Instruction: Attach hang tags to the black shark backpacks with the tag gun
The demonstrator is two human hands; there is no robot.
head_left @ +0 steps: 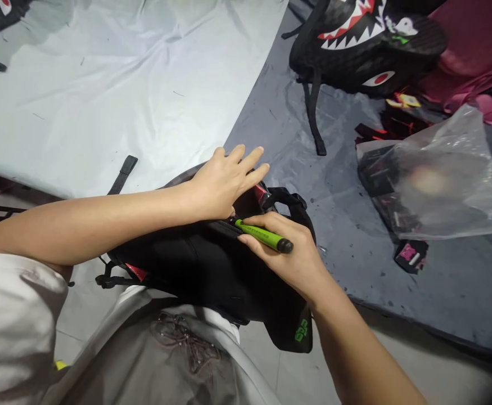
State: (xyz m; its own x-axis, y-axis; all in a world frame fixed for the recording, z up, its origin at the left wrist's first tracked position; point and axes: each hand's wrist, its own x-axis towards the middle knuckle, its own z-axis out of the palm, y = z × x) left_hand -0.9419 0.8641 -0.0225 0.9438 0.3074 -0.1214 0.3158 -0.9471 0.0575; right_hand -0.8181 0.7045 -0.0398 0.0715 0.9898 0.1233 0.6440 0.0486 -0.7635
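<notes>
A black backpack with red patches lies at the table edge, against my body. My right hand grips a green marker pen with a dark end, its other end meeting the bag near a seam. My left hand rests on the upper part of the bag, fingers spread out and pointing right. Its thumb is near the pen's far end. What lies under the left palm is hidden. A green print shows on the bag's lower right corner.
A white sheet covers the left of the table, grey plastic the right. A black shark-face backpack and a pink bag lie at upper right. Below them are a clear plastic bag and a small black tag.
</notes>
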